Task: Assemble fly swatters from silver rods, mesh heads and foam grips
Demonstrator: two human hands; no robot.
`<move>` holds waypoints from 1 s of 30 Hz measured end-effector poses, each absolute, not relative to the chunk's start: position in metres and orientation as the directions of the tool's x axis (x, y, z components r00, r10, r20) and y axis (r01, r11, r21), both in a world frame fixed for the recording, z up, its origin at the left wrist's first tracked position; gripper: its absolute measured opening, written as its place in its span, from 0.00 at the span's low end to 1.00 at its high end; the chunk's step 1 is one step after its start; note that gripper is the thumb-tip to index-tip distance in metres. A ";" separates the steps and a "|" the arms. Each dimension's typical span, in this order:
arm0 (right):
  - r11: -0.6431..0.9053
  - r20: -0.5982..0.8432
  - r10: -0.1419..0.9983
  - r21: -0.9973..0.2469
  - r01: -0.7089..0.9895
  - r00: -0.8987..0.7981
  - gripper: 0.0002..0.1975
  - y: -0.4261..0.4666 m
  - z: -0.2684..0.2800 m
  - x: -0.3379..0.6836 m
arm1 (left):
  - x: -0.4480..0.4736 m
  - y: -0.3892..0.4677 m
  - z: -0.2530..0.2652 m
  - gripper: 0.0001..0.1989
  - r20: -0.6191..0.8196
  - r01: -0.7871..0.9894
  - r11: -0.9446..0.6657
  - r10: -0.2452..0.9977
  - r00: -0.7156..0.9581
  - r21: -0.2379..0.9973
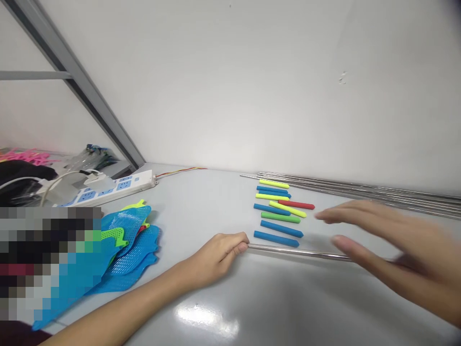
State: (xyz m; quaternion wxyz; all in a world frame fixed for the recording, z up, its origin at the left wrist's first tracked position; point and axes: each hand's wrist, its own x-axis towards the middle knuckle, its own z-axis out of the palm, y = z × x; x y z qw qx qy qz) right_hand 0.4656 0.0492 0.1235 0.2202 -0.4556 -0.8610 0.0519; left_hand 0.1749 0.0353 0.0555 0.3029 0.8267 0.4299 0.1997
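Note:
A thin shiny metal rod [295, 250] runs sideways in front of me, with my left hand [228, 252] closed around its left end. My right hand [392, 245] is over the right part of the rod, its fingers stretched out and the thumb well apart; it is slightly blurred. Just beyond the rod lie several short plastic sticks with pointed right ends: blue [276, 239], green [281, 218], yellow [274, 183] and one red stick [297, 205]. The fingertips of my right hand are close to their pointed ends. The rod's far right end is hidden behind that hand.
More metal rods [345, 187] lie along the wall at the back right. On the left are stacked blue mesh fly swatter heads [139, 250] with some green ones. A white power strip [133, 185] with plugged cables stands behind them, near a grey metal frame post [97, 96].

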 end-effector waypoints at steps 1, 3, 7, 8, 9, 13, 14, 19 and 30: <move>0.553 0.220 0.833 -0.314 0.772 -0.508 0.16 0.051 0.126 0.468 | 0.175 0.036 0.056 0.12 0.063 0.598 -0.438 0.838 0.542 0.671; 0.457 -0.097 0.845 -0.379 0.805 -0.526 0.17 0.059 0.125 0.474 | 0.174 0.037 0.057 0.12 0.046 0.610 -0.428 0.841 0.539 0.667; 0.304 -0.454 0.748 -0.414 0.858 -0.484 0.17 0.070 0.117 0.487 | 0.175 0.038 0.061 0.14 0.010 0.624 -0.431 0.828 0.561 0.652; 0.298 -0.453 0.752 -0.415 0.860 -0.479 0.17 0.071 0.116 0.488 | 0.175 0.038 0.063 0.14 -0.001 0.637 -0.432 0.827 0.562 0.639; 0.296 -0.437 0.764 -0.416 0.860 -0.474 0.17 0.071 0.116 0.488 | 0.175 0.038 0.065 0.14 -0.014 0.654 -0.431 0.829 0.559 0.621; 0.271 -0.422 0.787 -0.417 0.867 -0.449 0.17 0.069 0.118 0.483 | 0.174 0.037 0.073 0.15 -0.054 0.709 -0.428 0.835 0.547 0.561; 0.262 -0.429 0.788 -0.416 0.871 -0.441 0.17 0.069 0.118 0.483 | 0.174 0.036 0.075 0.14 -0.058 0.712 -0.429 0.834 0.548 0.556; 0.225 -0.438 0.800 -0.413 0.882 -0.409 0.17 0.071 0.122 0.486 | 0.172 0.035 0.077 0.10 -0.021 0.708 -0.419 0.853 0.521 0.568; 0.254 -0.400 0.815 -0.401 0.880 -0.418 0.16 0.072 0.123 0.492 | 0.165 0.042 0.075 0.12 0.041 0.696 -0.480 0.837 0.545 0.534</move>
